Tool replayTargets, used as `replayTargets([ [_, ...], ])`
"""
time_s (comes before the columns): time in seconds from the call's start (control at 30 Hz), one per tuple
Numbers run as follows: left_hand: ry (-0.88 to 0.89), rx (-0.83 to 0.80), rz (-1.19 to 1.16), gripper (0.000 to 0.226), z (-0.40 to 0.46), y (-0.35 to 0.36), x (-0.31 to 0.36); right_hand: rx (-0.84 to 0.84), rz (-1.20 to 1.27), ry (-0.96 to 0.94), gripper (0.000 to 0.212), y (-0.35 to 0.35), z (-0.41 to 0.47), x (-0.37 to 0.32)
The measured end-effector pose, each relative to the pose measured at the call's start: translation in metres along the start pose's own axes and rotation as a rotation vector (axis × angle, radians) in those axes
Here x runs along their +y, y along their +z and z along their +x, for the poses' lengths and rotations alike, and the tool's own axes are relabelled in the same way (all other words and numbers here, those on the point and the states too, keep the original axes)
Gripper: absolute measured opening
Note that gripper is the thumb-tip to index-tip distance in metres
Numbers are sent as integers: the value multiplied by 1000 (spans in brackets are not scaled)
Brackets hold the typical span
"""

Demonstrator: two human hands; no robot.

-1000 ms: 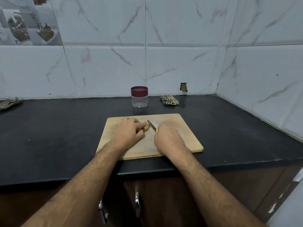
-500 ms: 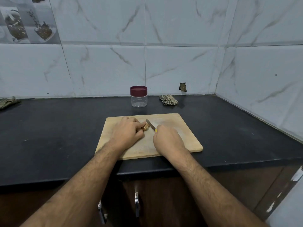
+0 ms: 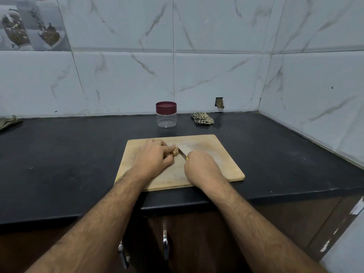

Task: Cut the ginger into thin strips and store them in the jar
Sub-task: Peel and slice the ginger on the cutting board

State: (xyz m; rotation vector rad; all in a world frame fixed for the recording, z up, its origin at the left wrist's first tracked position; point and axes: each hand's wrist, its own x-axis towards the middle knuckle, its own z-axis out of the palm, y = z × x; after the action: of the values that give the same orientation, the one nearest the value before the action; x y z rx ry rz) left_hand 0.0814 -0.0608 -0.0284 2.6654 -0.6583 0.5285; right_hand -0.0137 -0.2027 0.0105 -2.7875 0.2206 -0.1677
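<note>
A small tan piece of ginger lies on the wooden cutting board. My left hand pinches the ginger from the left, fingers curled over it. My right hand grips a knife with a yellow handle; its blade points up-left and its edge sits against the right end of the ginger. Most of the handle is hidden in my fist. A clear jar with a maroon lid on it stands behind the board, near the wall.
The board lies on a black countertop close to its front edge. A crumpled checked cloth lies right of the jar, and another cloth lies at the far left. Tiled walls close the back and right side.
Both hands hold the same places on the board. The knife blade has shifted slightly against the ginger; nothing else has moved.
</note>
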Motion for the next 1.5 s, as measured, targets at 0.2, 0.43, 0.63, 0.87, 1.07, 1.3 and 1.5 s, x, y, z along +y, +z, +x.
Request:
replayTargets([
  [0.2,0,9,0,38,-1,-2,1,3,-42,-5,19,-2,-4,-4],
  [0.43,-4,10,-21,39,-3,-4,3,93,-35,-14,18,-5,-18,11],
  [0.63,-9,-15,-73,42,-6,-7,5,67,52,-12,27,-9,-19,9],
  [0.87,-30,-36,-139,33,-7,-8,6,82,66,-28,27,-4,-19,6],
  [1.07,-24,-18,-136,32,-6,-8,7,90,79,-27,31,-7,-17,4],
  [1.3,-19,-38,-190,30,-5,-6,8,61,115,15,28,-3,-13,0],
  [1.5,-22,-55,-191,34,-2,-4,5,67,114,0,27,-1,-11,0],
])
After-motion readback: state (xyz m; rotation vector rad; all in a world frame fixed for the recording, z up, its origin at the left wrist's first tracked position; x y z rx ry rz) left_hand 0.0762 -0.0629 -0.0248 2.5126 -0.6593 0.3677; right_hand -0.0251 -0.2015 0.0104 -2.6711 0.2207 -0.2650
